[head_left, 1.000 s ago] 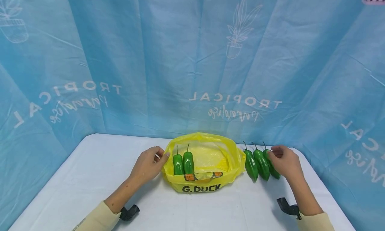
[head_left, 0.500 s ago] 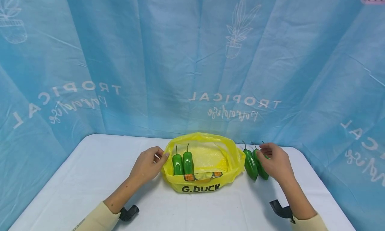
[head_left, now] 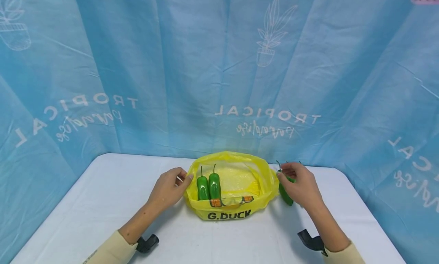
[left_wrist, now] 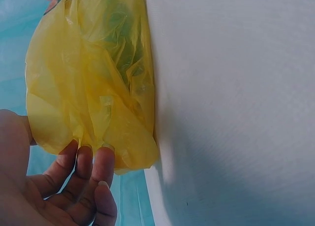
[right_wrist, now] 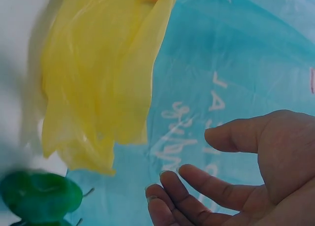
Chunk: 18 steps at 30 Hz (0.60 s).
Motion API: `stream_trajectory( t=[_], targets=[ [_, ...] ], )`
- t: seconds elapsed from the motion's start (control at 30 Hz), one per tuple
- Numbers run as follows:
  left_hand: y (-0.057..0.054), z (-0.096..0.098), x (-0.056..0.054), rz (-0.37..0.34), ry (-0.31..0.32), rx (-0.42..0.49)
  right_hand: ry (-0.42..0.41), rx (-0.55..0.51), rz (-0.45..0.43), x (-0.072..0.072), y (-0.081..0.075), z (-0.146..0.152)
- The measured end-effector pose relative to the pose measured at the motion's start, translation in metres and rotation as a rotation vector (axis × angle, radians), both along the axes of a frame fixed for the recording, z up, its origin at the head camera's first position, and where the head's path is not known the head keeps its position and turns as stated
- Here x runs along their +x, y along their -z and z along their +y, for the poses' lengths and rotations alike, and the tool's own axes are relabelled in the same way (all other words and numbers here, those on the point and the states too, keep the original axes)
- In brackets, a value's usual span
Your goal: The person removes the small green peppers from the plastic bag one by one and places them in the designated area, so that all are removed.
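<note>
A yellow plastic bag (head_left: 264, 195) lettered "G.DUCK" stands with its mouth spread. Two green peppers (head_left: 214, 185) lean upright inside it, stems up. My left hand (head_left: 170, 188) pinches the bag's left rim; in the left wrist view, fingertips press the yellow film (left_wrist: 91, 88) from outside, thumb partly behind it. To the right of the bag, my right hand (head_left: 302, 184) hovers over a row of green peppers (head_left: 285, 195), mostly covering them in the head view. Thumb and fingers are apart with nothing between them in the right wrist view, where the peppers (right_wrist: 42, 196) lie low at the left.
A white-covered table (head_left: 103, 203) carries everything. Behind and at both sides hangs a blue curtain (head_left: 192, 84) with white lettering and plant drawings. Black curved wrist mounts (head_left: 147, 243) stick out near both sleeves.
My right hand has moved left above the row of peppers, toward the bag, covering more of them. My left hand and the bag have stayed in place.
</note>
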State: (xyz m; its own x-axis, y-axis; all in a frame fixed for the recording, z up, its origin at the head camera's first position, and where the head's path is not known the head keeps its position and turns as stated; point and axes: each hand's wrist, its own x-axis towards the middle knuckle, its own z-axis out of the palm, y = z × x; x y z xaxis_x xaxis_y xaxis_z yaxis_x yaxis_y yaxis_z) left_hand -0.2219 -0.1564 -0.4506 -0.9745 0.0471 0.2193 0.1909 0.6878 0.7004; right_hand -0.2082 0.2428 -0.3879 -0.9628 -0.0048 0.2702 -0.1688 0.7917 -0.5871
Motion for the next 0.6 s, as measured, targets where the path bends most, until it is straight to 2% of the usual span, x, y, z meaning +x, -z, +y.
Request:
stream_trajectory(
  t=[0.23, 0.6],
  targets=[
    [0.001, 0.0, 0.0, 0.002, 0.0, 0.005, -0.044, 0.001, 0.037, 0.001, 0.0, -0.018],
    [-0.001, 0.0, 0.001, -0.001, -0.003, 0.001, -0.111, -0.022, 0.017, -0.003, 0.004, -0.046]
  ],
)
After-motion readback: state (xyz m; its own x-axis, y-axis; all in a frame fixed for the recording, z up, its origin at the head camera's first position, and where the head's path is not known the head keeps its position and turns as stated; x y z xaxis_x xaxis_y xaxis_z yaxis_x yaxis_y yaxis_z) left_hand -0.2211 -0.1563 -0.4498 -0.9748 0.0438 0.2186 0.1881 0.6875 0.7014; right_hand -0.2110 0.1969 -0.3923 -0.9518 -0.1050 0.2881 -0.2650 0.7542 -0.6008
